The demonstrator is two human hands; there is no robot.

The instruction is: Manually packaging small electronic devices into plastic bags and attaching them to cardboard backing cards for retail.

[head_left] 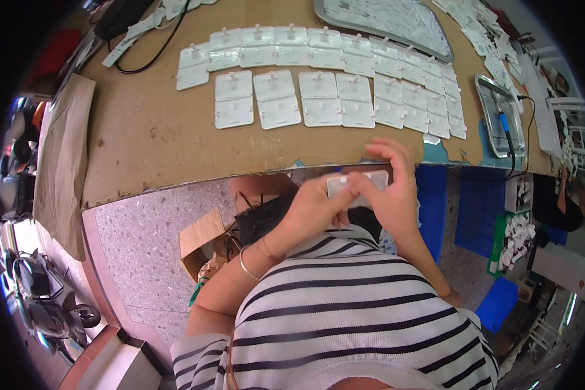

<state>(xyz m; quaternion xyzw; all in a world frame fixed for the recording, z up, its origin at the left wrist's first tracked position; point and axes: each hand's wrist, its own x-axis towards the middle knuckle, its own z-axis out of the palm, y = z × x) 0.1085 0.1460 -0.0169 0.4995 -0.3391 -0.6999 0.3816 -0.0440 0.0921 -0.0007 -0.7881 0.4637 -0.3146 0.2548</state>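
Note:
Just off the table's near edge, I hold a small white plastic plate [378, 177] in front of my striped shirt. My left hand [315, 201] grips its left side with the thumb on top. My right hand [394, 188] has its thumb pressed on the plate, while its index finger is raised and bent. Fingers cover much of the plate, so its details are hidden. Beyond my hands, similar white plates [322, 101] with small tabs and pegs lie in two curved rows on the brown cardboard-covered table [169, 143].
A metal tray [491, 97] at right holds a blue-handled tool [504, 123] on a black cord. At the far side lies a larger tray [383, 23]. An open cardboard box [201, 237] stands on the floor at left. Blue bins and a green crate [498, 244] of white parts stand right.

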